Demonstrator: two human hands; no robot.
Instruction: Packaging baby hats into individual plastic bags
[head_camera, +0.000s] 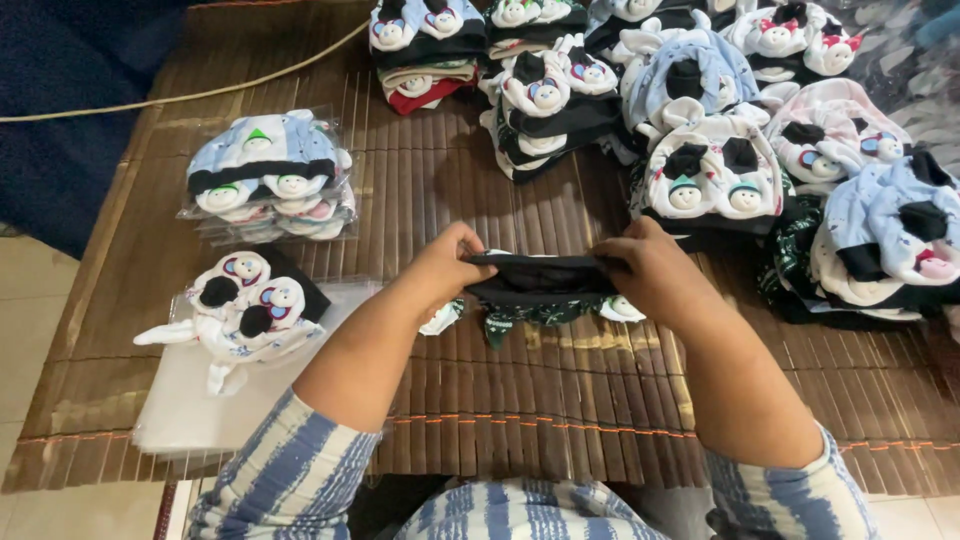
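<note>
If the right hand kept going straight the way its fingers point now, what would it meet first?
The right hand points left along the black hat band it grips, so it would probably meet the left hand holding the other end, though depth is hard to judge.

Soft matt cloth hats (545, 285) lie on a ribbed brown bamboo mat (560, 400), beside glossy clear plastic bags (190, 410).

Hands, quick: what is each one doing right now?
Left hand: closed, pinching the left end of the hat's black band.
Right hand: closed, gripping the right end of the same band.
</note>
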